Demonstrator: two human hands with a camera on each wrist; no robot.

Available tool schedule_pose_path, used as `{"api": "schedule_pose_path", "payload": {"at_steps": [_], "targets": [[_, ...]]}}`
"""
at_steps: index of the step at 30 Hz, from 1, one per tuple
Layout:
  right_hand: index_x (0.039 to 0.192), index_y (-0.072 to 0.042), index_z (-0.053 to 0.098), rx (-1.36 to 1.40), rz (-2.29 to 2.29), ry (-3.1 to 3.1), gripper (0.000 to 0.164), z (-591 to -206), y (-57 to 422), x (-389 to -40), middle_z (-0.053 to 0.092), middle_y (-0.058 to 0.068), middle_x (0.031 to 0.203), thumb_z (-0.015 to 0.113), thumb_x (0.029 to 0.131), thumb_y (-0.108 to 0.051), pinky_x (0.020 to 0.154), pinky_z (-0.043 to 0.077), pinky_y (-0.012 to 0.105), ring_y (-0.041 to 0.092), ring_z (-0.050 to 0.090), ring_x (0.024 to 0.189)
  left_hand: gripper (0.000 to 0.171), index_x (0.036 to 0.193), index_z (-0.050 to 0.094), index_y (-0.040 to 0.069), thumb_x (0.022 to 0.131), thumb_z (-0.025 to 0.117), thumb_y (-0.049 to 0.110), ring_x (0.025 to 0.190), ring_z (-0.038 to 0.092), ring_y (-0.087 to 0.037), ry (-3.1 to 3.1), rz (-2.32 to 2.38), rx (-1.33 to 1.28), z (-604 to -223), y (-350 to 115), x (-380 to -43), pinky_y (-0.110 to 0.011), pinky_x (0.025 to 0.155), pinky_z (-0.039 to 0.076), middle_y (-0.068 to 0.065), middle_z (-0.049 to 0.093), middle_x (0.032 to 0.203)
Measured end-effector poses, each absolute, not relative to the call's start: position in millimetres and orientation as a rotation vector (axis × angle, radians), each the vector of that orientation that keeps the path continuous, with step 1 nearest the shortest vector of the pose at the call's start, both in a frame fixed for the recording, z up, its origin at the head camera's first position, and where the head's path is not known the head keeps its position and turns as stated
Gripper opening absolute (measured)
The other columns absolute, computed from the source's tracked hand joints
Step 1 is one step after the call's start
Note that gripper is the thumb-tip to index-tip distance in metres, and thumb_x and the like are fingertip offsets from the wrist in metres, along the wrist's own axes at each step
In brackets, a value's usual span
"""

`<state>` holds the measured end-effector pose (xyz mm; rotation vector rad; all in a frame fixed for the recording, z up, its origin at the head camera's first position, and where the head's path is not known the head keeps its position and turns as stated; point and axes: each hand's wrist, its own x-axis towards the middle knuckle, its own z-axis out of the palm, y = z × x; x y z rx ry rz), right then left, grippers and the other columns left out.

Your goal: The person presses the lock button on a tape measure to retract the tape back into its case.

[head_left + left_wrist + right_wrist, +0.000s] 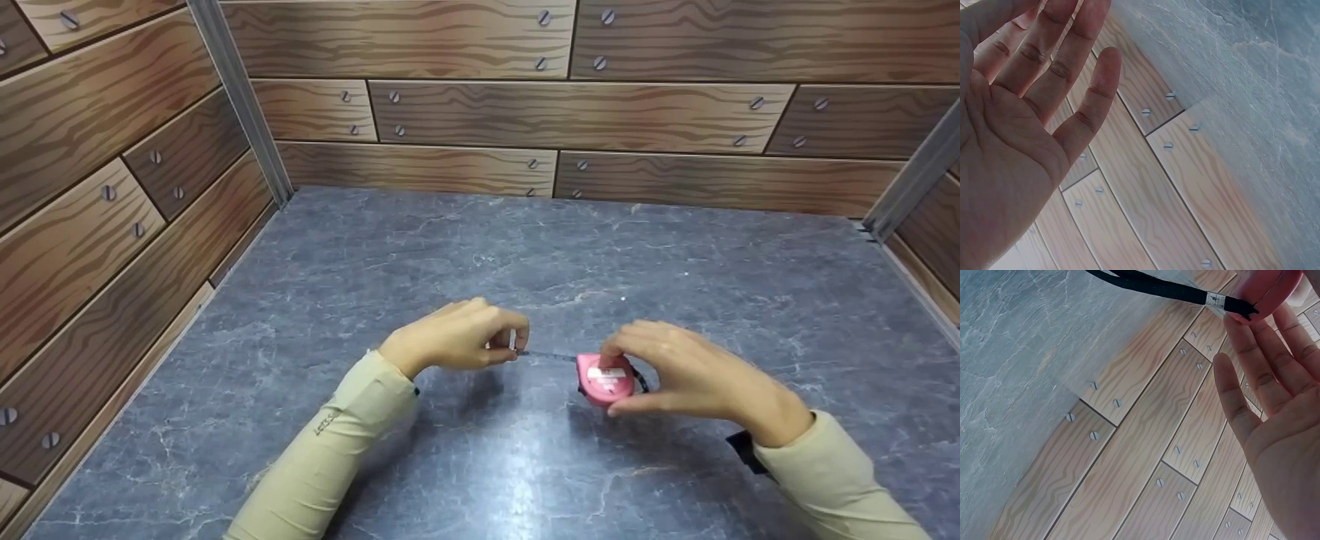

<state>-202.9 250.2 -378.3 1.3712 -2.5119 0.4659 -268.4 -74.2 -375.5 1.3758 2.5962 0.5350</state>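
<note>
A pink tape measure [604, 390] with a pale label hangs a little above the table, gripped by my right hand [682, 371] between thumb and fingers. Its black wrist strap [1174, 290] dangles from the case in the right wrist view. A short length of blade [551, 355] runs out of the case toward the left. My left hand [461, 335] pinches the blade's end between thumb and index finger. In the left wrist view, the other fingers of the left hand [1033, 112] are spread loosely, and the pinched tip is out of frame.
A grey-blue marbled tabletop [465, 247] lies beneath both hands. Wood-patterned panels [465, 112] stand along the back and the left [97, 247], joined by a metal corner post [244, 97]. Another post [911, 172] rises at the right.
</note>
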Motion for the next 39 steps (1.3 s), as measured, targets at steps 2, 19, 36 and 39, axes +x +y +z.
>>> {"api": "schedule_pose_path", "payload": {"at_steps": [2,19,36,39], "targets": [[0.11,-0.02,0.069,1.374,0.466,-2.51,0.046,-378.5,249.7,-203.0,0.066,-0.012,0.099,0.096,0.076,-0.037,0.079,0.055,0.032,0.003,0.057,0.088,0.005,0.104,0.07,0.02,0.101,0.073,0.017,0.067,0.056,-0.004,2.593,0.538,1.38,-375.7,-73.3,-268.2,-0.027,0.067,0.048,0.007,0.073,0.08],[0.11,-0.02,0.07,1.382,0.458,-2.494,0.045,-379.3,245.0,-203.5,0.067,-0.012,0.099,0.093,0.079,-0.044,0.08,0.055,0.032,0.004,0.059,0.087,0.005,0.106,0.071,0.018,0.101,0.073,0.016,0.067,0.056,-0.003,2.575,0.527,1.454,-375.6,-66.8,-266.3,-0.023,0.066,0.046,0.004,0.075,0.082],[0.109,-0.021,0.07,1.42,0.482,-2.423,0.043,-380.7,241.5,-203.4,0.068,-0.011,0.101,0.093,0.08,-0.043,0.079,0.054,0.031,0.005,0.058,0.087,0.007,0.108,0.072,0.017,0.101,0.074,0.017,0.068,0.057,-0.003,2.556,0.563,1.485,-377.4,-64.7,-265.6,-0.023,0.069,0.048,0.003,0.079,0.087],[0.109,-0.021,0.07,1.432,0.492,-2.399,0.042,-380.8,240.6,-204.0,0.068,-0.011,0.102,0.093,0.08,-0.042,0.079,0.054,0.03,0.004,0.058,0.088,0.007,0.107,0.072,0.017,0.101,0.074,0.017,0.068,0.056,-0.003,2.556,0.575,1.487,-377.0,-64.6,-265.5,-0.024,0.068,0.048,0.003,0.078,0.086]]}}
